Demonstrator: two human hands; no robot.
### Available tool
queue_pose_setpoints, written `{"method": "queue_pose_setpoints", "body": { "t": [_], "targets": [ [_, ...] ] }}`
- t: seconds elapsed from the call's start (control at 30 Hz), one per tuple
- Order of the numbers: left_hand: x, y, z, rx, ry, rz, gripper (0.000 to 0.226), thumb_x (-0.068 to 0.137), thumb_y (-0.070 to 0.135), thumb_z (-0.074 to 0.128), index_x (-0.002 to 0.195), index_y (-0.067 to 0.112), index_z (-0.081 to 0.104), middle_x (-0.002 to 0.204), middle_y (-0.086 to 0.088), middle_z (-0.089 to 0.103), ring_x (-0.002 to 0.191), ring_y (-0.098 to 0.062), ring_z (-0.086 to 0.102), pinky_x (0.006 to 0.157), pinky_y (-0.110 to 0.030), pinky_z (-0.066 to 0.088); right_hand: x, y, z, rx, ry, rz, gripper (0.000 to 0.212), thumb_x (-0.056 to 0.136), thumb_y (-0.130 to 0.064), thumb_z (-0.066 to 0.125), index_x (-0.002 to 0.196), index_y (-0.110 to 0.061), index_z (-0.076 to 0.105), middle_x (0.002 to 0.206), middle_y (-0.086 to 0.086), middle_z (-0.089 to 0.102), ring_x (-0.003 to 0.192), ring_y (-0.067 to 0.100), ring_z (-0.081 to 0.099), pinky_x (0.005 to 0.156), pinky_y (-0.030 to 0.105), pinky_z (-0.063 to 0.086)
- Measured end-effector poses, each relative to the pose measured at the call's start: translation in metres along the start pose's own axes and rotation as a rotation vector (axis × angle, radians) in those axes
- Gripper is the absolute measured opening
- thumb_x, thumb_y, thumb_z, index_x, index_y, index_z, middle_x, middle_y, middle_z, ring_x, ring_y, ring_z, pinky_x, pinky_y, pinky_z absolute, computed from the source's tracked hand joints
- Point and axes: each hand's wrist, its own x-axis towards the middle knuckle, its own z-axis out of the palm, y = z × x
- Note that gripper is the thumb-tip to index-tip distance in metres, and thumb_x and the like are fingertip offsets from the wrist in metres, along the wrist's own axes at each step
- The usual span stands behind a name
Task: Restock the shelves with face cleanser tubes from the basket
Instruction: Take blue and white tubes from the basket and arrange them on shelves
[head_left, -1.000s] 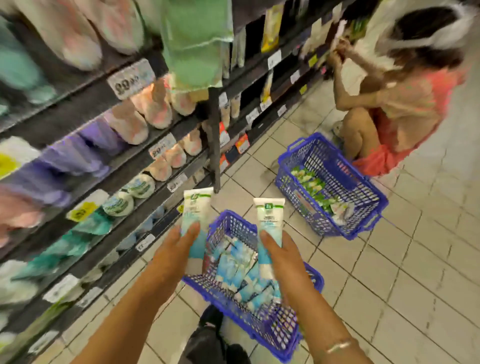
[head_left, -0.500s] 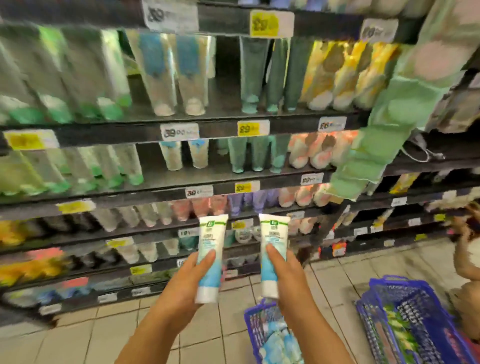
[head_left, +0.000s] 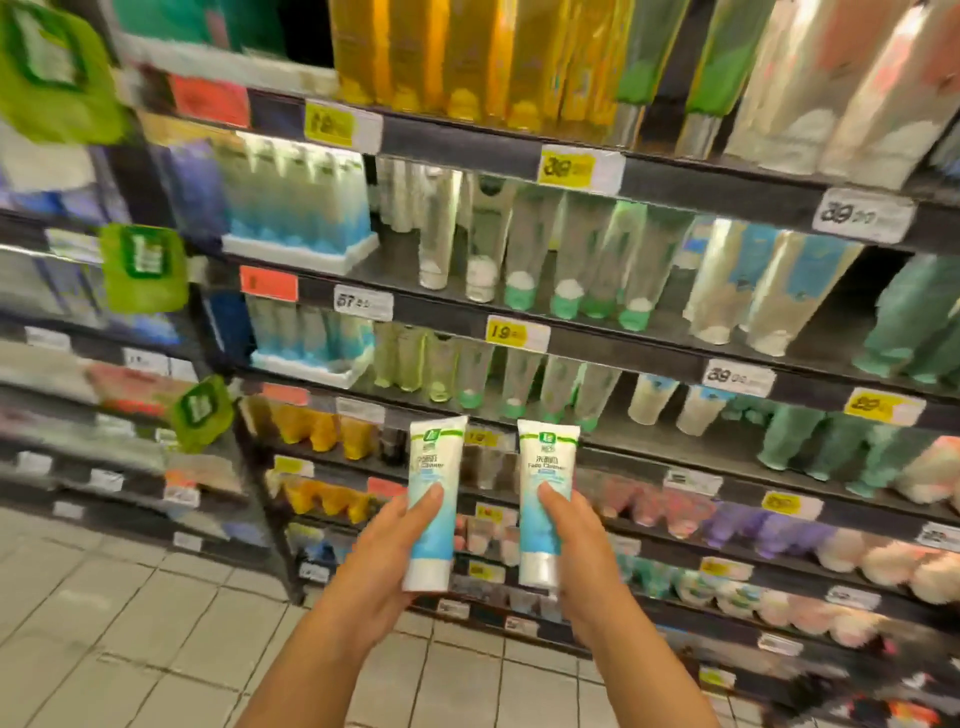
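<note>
Each hand grasps one face cleanser tube upright, cap down, label outward, the left hand (head_left: 387, 558) and right hand (head_left: 579, 561) holding the left tube (head_left: 432, 499) and right tube (head_left: 545, 496) before the shelves (head_left: 649, 353), probably to match their slot.

Both forearms (head_left: 311, 670) are bare, with no sleeves showing.

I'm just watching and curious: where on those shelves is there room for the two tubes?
Bare shelf shows right of the white tray, before the clear tubes. Another gap lies right of the green-capped tubes, beside two pale tubes. Elsewhere the rows are packed. The left hand and right hand each hold a cleanser tube.
</note>
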Motion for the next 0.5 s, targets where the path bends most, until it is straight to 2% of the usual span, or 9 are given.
{"method": "queue_pose_setpoints", "body": {
  "t": [0.07,0.13,0.27,0.4,0.5],
  "targets": [
    [0.005,0.023,-0.041,0.012,0.048,0.031,0.045,0.066,0.038,0.065,0.106,0.019,0.060,0.072,0.001,0.072,0.063,-0.011,0.067,0.055,-0.030,0.055,0.012,0.007,0.045,-0.027,-0.035,0.014,0.024,0.094,-0.023,0.048,0.116,-0.014,0.052,0.093,0.005,0.062,0.079,0.017,0.060,0.065,0.030,0.048],
    [0.008,0.043,-0.075,0.009,0.082,0.052,0.042,0.067,0.039,0.065,0.105,0.022,0.060,0.071,0.002,0.071,0.063,-0.010,0.067,0.051,-0.027,0.053,0.022,0.012,0.083,-0.064,-0.063,0.026,0.023,0.095,-0.025,0.049,0.115,-0.015,0.052,0.095,0.006,0.063,0.079,0.017,0.060,0.065,0.030,0.048],
    [0.013,0.070,-0.125,-0.033,0.144,0.060,0.029,0.083,0.031,0.060,0.108,0.017,0.058,0.080,-0.005,0.065,0.065,-0.014,0.063,0.045,-0.023,0.050,0.043,0.022,0.136,-0.142,-0.093,0.047,0.020,0.094,-0.025,0.049,0.112,-0.017,0.051,0.099,0.006,0.063,0.081,0.017,0.062,0.065,0.030,0.050],
    [0.028,0.087,-0.158,-0.042,0.178,0.071,0.027,0.085,0.029,0.058,0.109,0.018,0.057,0.080,-0.005,0.068,0.071,-0.015,0.062,0.050,-0.024,0.053,0.069,0.028,0.168,-0.191,-0.123,0.061,0.021,0.094,-0.023,0.051,0.113,-0.017,0.051,0.101,0.005,0.064,0.083,0.015,0.063,0.063,0.027,0.051],
    [0.045,0.096,-0.173,-0.028,0.199,0.084,0.031,0.079,0.032,0.061,0.107,0.019,0.058,0.075,-0.002,0.071,0.067,-0.013,0.064,0.059,-0.027,0.055,0.096,0.031,0.184,-0.174,-0.135,0.078,0.018,0.093,-0.016,0.053,0.110,-0.014,0.052,0.097,0.003,0.065,0.078,0.012,0.064,0.054,0.018,0.051]
  ]
}}
